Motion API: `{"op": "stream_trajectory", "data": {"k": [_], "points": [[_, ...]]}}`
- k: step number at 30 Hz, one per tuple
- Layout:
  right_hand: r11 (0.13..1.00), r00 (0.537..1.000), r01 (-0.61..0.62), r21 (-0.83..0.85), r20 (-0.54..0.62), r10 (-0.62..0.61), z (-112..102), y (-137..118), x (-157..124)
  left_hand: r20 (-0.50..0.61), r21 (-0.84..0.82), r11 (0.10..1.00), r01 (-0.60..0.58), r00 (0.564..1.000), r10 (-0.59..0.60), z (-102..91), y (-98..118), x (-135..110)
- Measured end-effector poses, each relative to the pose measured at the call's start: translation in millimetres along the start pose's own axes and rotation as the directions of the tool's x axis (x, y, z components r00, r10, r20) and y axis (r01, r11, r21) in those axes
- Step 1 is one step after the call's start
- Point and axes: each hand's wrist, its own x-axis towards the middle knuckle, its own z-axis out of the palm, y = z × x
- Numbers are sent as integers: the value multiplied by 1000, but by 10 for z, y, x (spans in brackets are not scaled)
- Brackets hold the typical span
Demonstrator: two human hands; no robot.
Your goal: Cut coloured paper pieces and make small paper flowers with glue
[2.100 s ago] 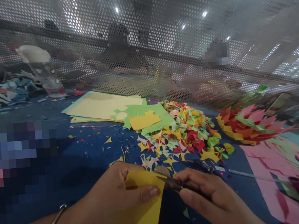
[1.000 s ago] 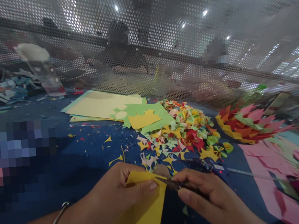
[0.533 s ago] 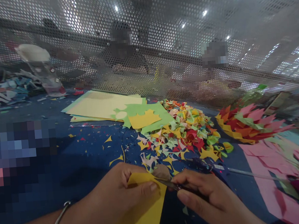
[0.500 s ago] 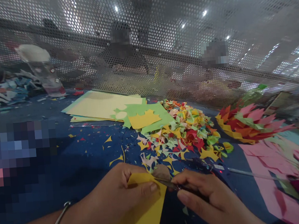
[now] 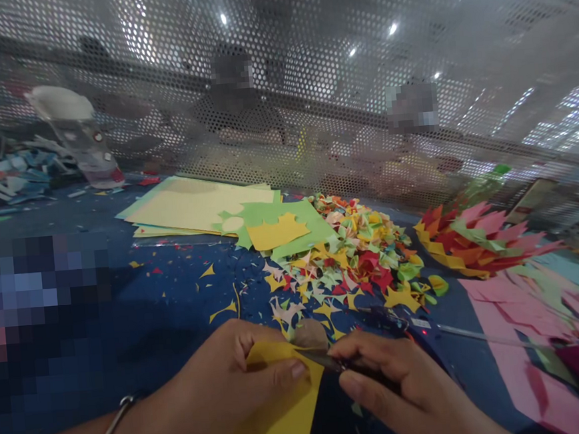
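Above a blue tabletop (image 5: 170, 300), the left hand (image 5: 242, 374) pinches one folded or flat yellow sheet (image 5: 285, 418), which is hard to tell, and the right hand (image 5: 402, 368) grips one pair of scissors (image 5: 320, 357) at its upper edge. A slip of the blades could nick the nearby left thumb or spoil the paper. Beyond sit one spiky paper bloom (image 5: 476, 239) and one heap of cut pieces (image 5: 366, 238), too many to count.

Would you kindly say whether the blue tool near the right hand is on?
Probably on: a red light glows on the blue tool, beside its white label.
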Motion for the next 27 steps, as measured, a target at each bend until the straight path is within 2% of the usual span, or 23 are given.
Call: {"op": "stream_trajectory", "data": {"k": [8, 18, 27], "points": [[999, 1000, 7, -42, -6, -7, 0, -34, -19, 30, -51, 998, 26, 999, -24, 15, 8, -4], [1000, 998, 0, -15, 62, 1, -14, 4, -22, 47, 14, 999, 44, 998, -44, 10, 64, -25], [999, 997, -19, 26, 69, 18, 15, 5, -3, 81, 26, 997, 73, 994, -75, 22, 92, -28]]}}
